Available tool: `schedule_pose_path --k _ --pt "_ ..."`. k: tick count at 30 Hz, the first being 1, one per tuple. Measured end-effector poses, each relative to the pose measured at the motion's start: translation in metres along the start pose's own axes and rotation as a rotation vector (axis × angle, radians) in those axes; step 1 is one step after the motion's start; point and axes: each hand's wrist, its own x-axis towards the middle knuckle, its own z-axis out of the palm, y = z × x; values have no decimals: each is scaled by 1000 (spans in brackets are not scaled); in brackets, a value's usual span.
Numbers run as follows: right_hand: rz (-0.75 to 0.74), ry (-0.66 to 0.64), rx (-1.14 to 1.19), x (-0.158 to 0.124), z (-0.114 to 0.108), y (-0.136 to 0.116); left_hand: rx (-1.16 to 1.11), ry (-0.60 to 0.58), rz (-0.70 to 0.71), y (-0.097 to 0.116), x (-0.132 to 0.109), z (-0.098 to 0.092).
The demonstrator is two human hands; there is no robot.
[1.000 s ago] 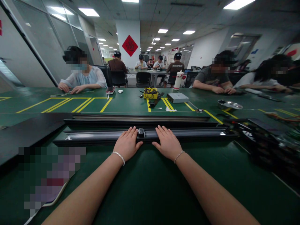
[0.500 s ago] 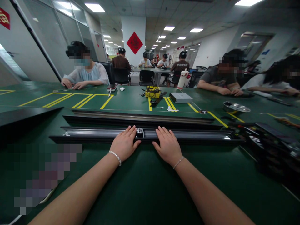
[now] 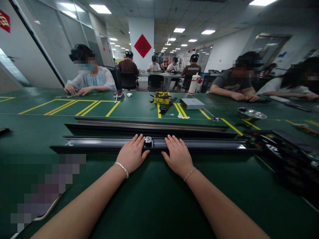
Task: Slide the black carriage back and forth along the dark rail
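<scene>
Left hand, right hand: silver bracelets

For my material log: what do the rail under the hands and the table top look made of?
Rail: likely metal, black edges, satin silver channel streaking light. Table top: matte green mat, perhaps rubber; barely any glare.

One head-worn camera looks forward and slightly down, close over the black rail on the green table.
</scene>
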Motion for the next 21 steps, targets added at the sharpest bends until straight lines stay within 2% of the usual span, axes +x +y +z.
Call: schedule_pose_path --k 21 --pt "4 7 -1 0 1 -1 14 -37 -52 5 0 -4"
